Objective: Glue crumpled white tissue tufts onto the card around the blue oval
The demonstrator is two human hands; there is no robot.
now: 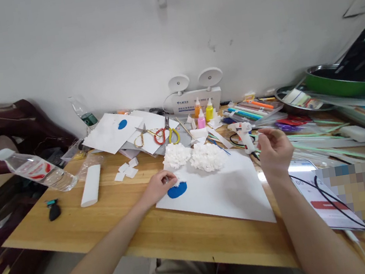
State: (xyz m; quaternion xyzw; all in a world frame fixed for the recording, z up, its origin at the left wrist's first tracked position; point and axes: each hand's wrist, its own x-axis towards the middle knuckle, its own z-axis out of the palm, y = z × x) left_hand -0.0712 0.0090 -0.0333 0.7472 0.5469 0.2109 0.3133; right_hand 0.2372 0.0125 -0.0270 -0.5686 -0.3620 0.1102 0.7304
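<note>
A white sheet point(225, 194) lies on the wooden table point(119, 219) with a blue painted shape point(177, 190) near its left edge. My left hand point(158, 186) rests on the sheet beside the blue shape, fingers curled and pinched on something small I cannot make out. Two white fluffy paper clumps point(195, 155) sit at the sheet's far edge. My right hand point(274, 148) hovers at the sheet's right, fingers curled, next to a white glue gun point(244, 136); what it holds, if anything, is hidden.
Scissors point(158, 135), white sheets, small paint bottles point(203, 112) and markers point(250, 109) crowd the back. A plastic water bottle point(36, 170) lies at left beside a white strip point(91, 185). A phone point(321, 194) with cables lies right; a green bowl point(341, 79) stands behind.
</note>
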